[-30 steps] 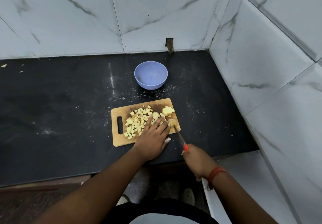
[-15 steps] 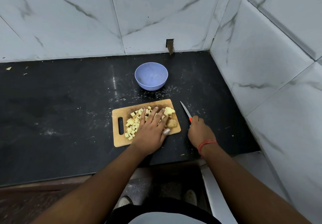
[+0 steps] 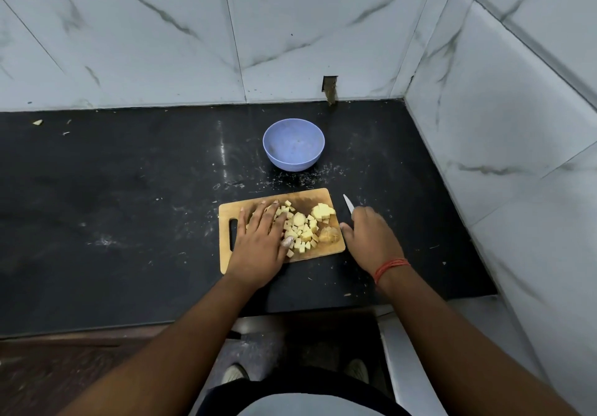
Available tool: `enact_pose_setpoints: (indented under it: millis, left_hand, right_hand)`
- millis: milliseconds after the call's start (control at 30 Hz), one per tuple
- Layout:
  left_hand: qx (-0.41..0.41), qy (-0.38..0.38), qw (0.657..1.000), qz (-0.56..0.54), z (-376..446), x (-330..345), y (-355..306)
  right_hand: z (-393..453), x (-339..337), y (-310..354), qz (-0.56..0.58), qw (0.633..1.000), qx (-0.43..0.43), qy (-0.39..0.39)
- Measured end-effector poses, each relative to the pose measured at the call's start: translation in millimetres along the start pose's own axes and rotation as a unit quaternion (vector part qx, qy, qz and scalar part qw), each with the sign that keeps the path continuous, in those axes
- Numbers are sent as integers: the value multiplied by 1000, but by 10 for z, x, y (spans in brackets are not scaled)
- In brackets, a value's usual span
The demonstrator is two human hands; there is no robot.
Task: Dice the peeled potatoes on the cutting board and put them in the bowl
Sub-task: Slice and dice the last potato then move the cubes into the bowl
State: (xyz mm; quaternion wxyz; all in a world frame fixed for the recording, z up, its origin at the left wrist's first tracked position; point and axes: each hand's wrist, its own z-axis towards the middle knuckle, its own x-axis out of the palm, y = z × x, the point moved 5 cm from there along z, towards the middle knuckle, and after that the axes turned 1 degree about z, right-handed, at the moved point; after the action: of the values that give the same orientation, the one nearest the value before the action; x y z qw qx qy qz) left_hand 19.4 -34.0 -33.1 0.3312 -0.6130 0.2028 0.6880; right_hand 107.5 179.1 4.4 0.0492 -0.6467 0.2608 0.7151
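Observation:
A wooden cutting board (image 3: 310, 197) lies on the black counter and carries a pile of yellow potato dice (image 3: 300, 231). A larger cut chunk (image 3: 323, 212) and a brownish piece (image 3: 329, 234) sit at its right end. My left hand (image 3: 258, 241) lies flat on the left part of the pile, fingers straight. My right hand (image 3: 371, 237) rests on the counter just right of the board, over the handle of a knife (image 3: 348, 204) whose white blade sticks out beyond the fingers. The blue bowl (image 3: 290, 163) stands empty behind the board.
Tiled walls close the counter (image 3: 129, 205) at the back and on the right, with a small hole (image 3: 330, 87) in the back wall. Crumbs lie between bowl and board, and small scraps (image 3: 38, 122) at the far left. The counter's front edge runs just below my wrists.
My right hand took the knife off the board and set it down on the counter to the right. My left hand slid left across the potato dice.

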Motion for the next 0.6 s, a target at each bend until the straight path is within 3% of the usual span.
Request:
enact_pose_setpoints:
  millis: [133, 400, 600]
  left_hand:
    - [-25, 1, 1000, -16, -18, 24, 51]
    - [-100, 46, 994, -20, -76, 149, 171]
    - [-84, 57, 994, -43, -25, 179, 166]
  right_hand:
    - [42, 151, 201, 91, 993, -78, 8]
    - [190, 570, 347, -18, 978, -184, 97]
    - [328, 655, 445, -29, 972, -216, 84]
